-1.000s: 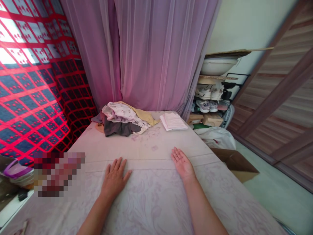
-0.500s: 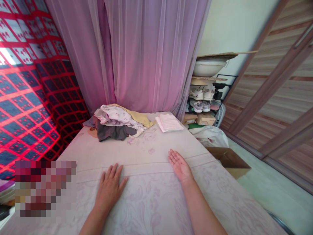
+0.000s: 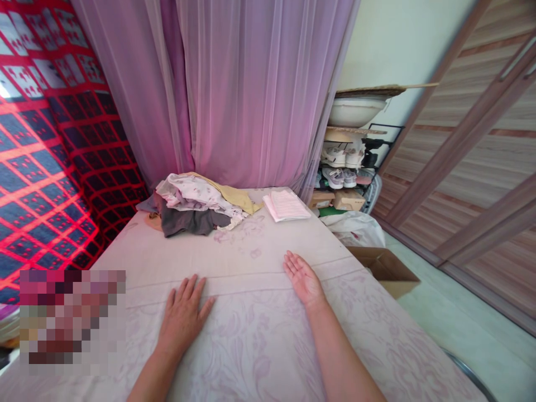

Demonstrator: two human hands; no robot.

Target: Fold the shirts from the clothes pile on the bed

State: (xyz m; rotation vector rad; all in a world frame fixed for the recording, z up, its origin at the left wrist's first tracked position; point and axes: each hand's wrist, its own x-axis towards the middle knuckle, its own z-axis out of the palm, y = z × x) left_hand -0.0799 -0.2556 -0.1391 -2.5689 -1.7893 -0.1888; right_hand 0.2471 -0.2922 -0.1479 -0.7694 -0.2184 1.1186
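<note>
My left hand (image 3: 184,312) is palm down on the pale floral bedsheet (image 3: 251,346), its fingers spread and holding nothing. To the right, my right hand (image 3: 305,281) is turned palm up over the sheet with its fingers stretched out, also bare. Beyond the left hand lies a loose heap of clothes: a dark grey garment (image 3: 188,222), a white printed one (image 3: 196,192) and a mustard yellow one (image 3: 237,195). A folded pink-and-white cloth (image 3: 287,205) lies flat past my right hand.
Purple curtains (image 3: 251,95) hang behind the bed. At the right stand a shoe rack (image 3: 343,177) topped by a white basin (image 3: 355,111), an open cardboard box (image 3: 389,271) and a wooden wardrobe (image 3: 464,167). A red checked curtain (image 3: 50,167) hangs left, above a blurred-out patch.
The view has shifted slightly, so everything sits a little higher and further left. Both hands keep the same pose, and the clothes have not moved on the bed.
</note>
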